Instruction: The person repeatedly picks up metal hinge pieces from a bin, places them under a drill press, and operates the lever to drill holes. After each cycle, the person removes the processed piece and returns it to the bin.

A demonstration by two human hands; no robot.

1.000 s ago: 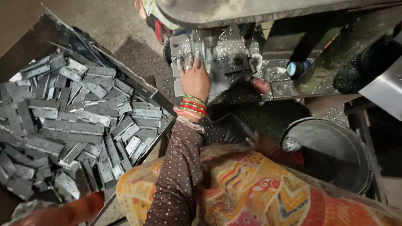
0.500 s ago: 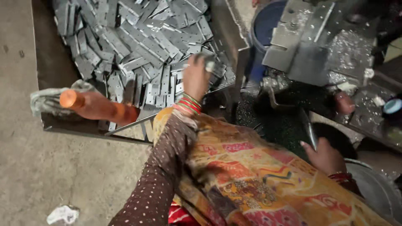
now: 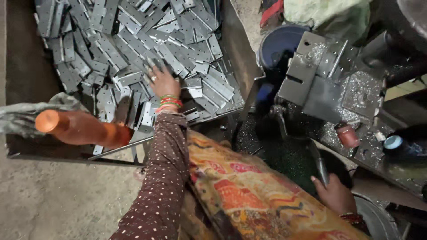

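Left hand [image 3: 161,81] spread wide and flat on the pile of grey metal plates [image 3: 129,49], fingers [image 3: 151,66] pressing down on the top ones. Not yet closed around any plate. Red and green bangles [image 3: 169,102] on the wrist, brown dotted sleeve [image 3: 162,178] behind them.

Plates heaped in a big dark metal tray [image 3: 240,71], many with small holes, lying every which way. Near the front edge of the tray, left of the hand, an orange bottle [image 3: 82,129] lying on its side, touching a grey rag [image 3: 26,115].

To the right of the tray, a grey metal machine [image 3: 329,84] with shiny bits on it. Behind the machine, just beside the tray, a blue bucket [image 3: 278,44].

Right hand [image 3: 333,195] well away from the tray, low under the machine, curled around a dark metal handle [image 3: 319,164]. Next to that hand, the rim of a round metal tub [image 3: 378,220]. Bright patterned cloth [image 3: 258,200] over the lap, between both hands.
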